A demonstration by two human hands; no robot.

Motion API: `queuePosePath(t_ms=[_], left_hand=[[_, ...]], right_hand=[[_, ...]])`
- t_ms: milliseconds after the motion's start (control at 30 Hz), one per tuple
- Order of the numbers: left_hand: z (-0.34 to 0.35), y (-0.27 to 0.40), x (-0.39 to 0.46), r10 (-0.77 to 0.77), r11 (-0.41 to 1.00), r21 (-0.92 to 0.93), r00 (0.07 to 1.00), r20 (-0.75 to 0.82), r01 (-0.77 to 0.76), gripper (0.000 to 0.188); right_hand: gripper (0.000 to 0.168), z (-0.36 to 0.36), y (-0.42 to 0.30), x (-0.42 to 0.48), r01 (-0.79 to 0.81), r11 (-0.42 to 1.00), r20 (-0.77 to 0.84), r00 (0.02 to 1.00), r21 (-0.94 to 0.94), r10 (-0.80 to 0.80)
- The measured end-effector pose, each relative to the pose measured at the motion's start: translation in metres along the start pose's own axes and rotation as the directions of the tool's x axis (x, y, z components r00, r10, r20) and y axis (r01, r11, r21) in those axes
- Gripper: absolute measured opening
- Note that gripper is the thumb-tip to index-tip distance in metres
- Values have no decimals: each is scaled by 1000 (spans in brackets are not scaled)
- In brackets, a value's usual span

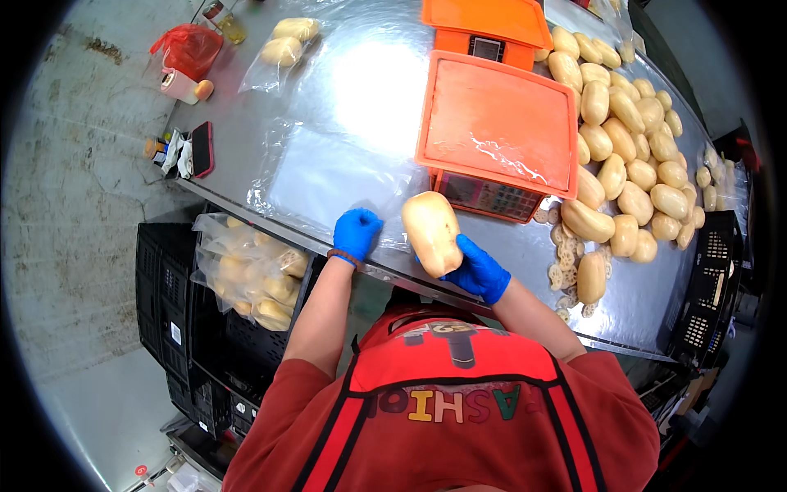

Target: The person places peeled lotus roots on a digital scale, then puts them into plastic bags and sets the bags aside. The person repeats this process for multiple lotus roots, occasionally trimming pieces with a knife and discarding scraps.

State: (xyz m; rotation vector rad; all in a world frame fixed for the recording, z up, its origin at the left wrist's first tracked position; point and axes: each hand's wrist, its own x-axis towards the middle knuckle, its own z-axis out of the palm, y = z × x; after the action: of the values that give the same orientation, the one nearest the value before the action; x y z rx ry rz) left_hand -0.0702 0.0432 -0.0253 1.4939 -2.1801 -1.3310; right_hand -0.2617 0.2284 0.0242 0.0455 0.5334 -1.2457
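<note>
A peeled lotus root section [432, 234] is in my right hand [479, 270], which wears a blue glove and grips its lower right side. My left hand [356, 232], also in a blue glove, is curled at the table's near edge; whether its fingers hold anything cannot be told. Clear plastic bags [335, 175] lie flat on the metal table beyond my left hand. Just past the lotus root stands an orange-lidded scale [498, 123], its keypad side towards me. To the right is a large heap of peeled lotus roots [621, 138], with cut slices [565, 258] at its near left.
A bag with two lotus root pieces [281, 51] lies at the far left. A phone [202, 149], a red plastic bag [192, 50] and a jar [224, 21] line the left edge. Black crates [166, 289] stand below left, one holding bagged lotus roots [258, 270]; another crate [707, 295] is at right.
</note>
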Motion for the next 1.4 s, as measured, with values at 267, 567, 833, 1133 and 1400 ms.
queuePosePath(t_ms=[267,567,833,1133,1400], left_hand=[[-17,7,-10,184,966,192,982,-52,-171,11],[-46,62,-16,654,708,380,756,-35,-595,6],[-40,80,-22,718,674,312,693,-64,-670,6],[-21,99,-46,594,797,206,797,-104,-568,5],[-7,37,-34,-15,902,-339,767,-642,-266,27]], right_hand=[[59,14,6,44,-41,878,-122,992,-477,-20],[58,21,0,66,165,613,-105,919,-773,-380],[56,49,-13,69,163,4,153,934,-987,-323],[50,36,7,107,410,724,-31,860,-554,-510],[49,38,3,120,192,930,-169,953,-313,-253]])
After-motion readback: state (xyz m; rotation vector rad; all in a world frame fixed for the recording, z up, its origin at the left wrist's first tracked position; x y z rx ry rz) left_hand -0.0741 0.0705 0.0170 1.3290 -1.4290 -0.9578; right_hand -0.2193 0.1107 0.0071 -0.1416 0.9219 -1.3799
